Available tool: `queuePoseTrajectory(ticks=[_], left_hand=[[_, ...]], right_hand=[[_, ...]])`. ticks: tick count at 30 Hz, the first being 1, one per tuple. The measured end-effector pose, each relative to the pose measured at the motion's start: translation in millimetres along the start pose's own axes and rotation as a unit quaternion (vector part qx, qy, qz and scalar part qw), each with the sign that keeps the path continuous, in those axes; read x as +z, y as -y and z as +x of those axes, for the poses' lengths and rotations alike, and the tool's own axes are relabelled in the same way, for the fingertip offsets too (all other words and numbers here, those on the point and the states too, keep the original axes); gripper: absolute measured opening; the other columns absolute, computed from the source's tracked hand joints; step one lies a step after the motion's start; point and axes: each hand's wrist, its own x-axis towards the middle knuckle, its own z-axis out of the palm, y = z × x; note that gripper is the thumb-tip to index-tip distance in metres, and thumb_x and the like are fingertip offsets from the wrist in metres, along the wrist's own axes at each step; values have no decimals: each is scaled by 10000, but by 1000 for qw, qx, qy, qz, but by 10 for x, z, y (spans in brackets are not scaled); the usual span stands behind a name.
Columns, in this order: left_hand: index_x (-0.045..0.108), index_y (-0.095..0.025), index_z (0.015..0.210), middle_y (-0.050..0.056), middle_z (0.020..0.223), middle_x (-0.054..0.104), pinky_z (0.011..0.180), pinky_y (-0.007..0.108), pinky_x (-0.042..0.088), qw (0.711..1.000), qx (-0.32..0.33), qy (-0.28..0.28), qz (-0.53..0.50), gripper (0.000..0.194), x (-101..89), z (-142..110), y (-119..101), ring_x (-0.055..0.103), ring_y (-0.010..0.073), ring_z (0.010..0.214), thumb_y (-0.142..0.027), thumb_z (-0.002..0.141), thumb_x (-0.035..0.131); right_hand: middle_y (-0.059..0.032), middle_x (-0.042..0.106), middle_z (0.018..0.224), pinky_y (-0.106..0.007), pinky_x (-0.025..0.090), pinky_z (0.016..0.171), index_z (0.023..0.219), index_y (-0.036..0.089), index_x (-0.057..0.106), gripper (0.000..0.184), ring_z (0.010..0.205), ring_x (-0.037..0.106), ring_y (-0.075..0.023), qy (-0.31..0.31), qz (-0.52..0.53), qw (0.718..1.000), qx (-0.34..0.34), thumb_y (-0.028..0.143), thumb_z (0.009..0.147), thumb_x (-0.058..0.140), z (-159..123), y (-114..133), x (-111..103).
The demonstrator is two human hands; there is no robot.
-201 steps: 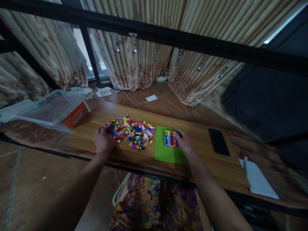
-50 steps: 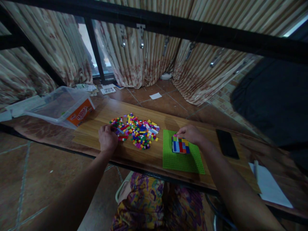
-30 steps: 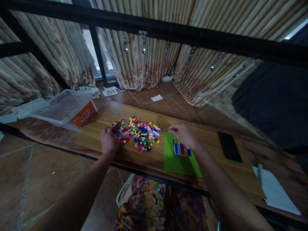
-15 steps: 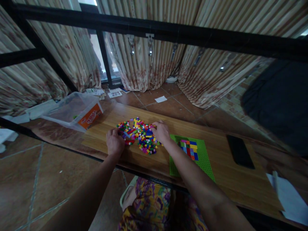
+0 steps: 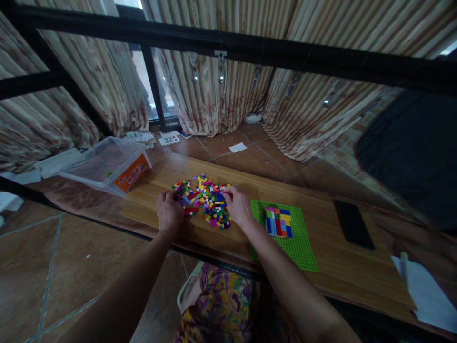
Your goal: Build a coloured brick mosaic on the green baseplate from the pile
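A loose heap of small, many-coloured building bricks [image 5: 210, 197] lies on the wooden board. At its left edge rests my left hand [image 5: 170, 210], fingers curled in by the bricks; the tips are hidden. My right hand [image 5: 237, 205] reaches into the heap's right side, thumb and forefinger pinched together. Whatever is between them is too small to make out. To the right of that hand is a green baseplate [image 5: 300, 243]. On it sits a flat block of joined bricks [image 5: 278, 222] in blue, red, yellow, orange and pink, with my right forearm passing in front of the plate's left part.
A clear plastic box [image 5: 103, 162] with an orange label stands at the left. A black phone [image 5: 353, 224] lies right of the baseplate. White paper [image 5: 430, 290] with a pale stick-like object [image 5: 404, 264] is at the far right. A dark metal bar [image 5: 228, 45] crosses above.
My right hand has left the block of bricks on the baseplate and moved left to the heap, where its fingers pinch. My left hand stays by the heap. The whole view has shifted slightly.
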Motion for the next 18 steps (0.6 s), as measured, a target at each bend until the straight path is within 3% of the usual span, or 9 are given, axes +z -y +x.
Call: queuePoseTrajectory(ticks=[4,7,11,18], left_hand=[[653,-150,1022,144,1094,608,987,415,434,1000,4,-2,2,296,2,-1,6,539,285,1106,-112,805,456],[656,-151,1006,140,1084,612,989,414,434,1000,4,-3,3,287,4,1,4,546,284,1094,-113,804,455],[654,-148,1032,143,1102,607,990,416,434,1000,-2,0,2,290,-6,4,-9,542,286,1107,-140,821,454],[648,-146,1071,155,1127,598,988,432,437,1000,0,0,9,338,-19,1,-8,531,293,1124,-105,798,453]], right_hand=[[-58,671,1210,-317,454,976,1178,261,648,308,1115,613,-192,-16,109,993,-31,230,943,452,-384,61,-54],[-47,699,1081,-302,499,880,1122,287,683,310,978,656,-183,9,163,986,-19,259,949,428,-724,79,-124],[-42,700,1013,-313,500,863,1024,283,682,237,963,650,-192,12,202,979,11,296,935,463,-1102,48,-258],[-20,679,843,-303,512,749,916,249,628,120,798,651,-189,1,227,966,121,344,865,574,-1387,-125,-437]])
